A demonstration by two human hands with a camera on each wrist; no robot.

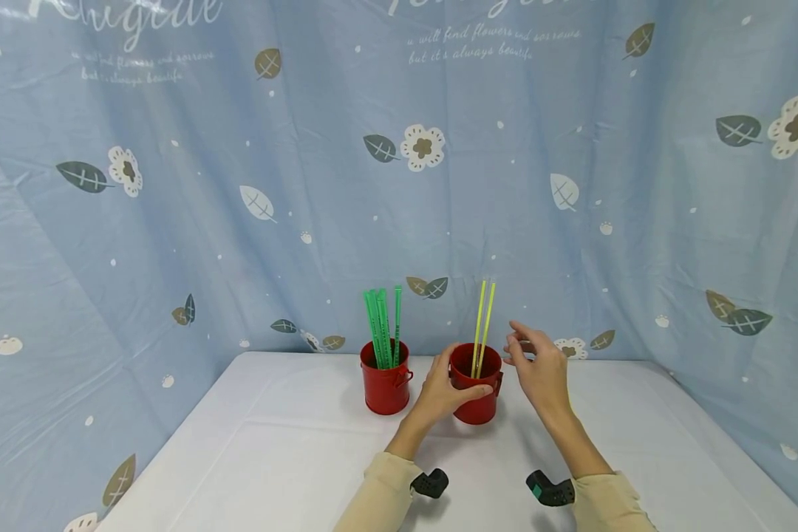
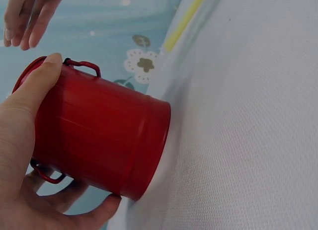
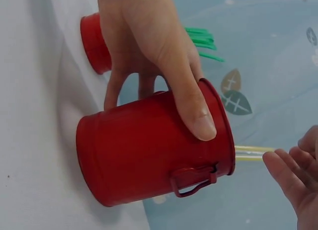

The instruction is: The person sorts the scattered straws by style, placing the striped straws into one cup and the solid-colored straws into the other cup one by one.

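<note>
My left hand grips a small red metal bucket, its thumb on the near side by the rim and its fingers round the far side. In the left wrist view the bucket has small looped handles and stands tilted close over the table. Two thin yellow straw-like sticks rise out of it. Just right of the rim is my right hand, fingers loosely bent and holding nothing. To the left, a second red bucket holds several green straw-like sticks.
White cloth covers the table. A blue patterned curtain hangs behind it and along the sides. Another yellow stick lies on the table in the left wrist view. A black wrist camera sits by the left sleeve, another by the right.
</note>
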